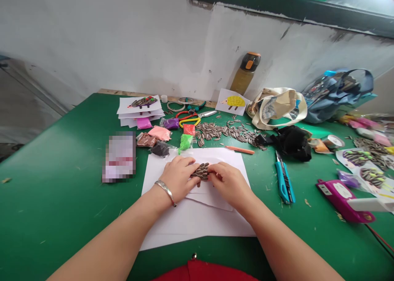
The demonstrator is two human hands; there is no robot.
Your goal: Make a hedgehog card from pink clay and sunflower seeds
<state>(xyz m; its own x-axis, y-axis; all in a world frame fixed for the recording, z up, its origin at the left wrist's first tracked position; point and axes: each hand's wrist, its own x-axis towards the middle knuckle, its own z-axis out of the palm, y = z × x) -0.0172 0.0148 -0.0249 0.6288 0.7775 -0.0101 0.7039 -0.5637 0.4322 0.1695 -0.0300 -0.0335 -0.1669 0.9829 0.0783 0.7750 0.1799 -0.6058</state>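
Note:
White paper sheets (172,227) lie on the green table before me. Striped sunflower seeds (201,171) form an overlapping cluster on a smaller paper on top, with a bit of brown below them. My left hand (177,175) rests flat with its fingers apart, fingertips at the cluster's left side. At the right edge of the cluster, my right hand (229,180) has its thumb and fingers pinched together; what they hold is too small to make out. Loose seeds (212,131) are heaped just beyond the paper.
Behind the paper lie colored clay packets (159,133), scissors (207,114) and a hedgehog picture (233,102). An orange pencil (241,150), a blue cutter (283,180) and a magenta device (341,197) are to the right. A bottle (244,74) stands by the wall.

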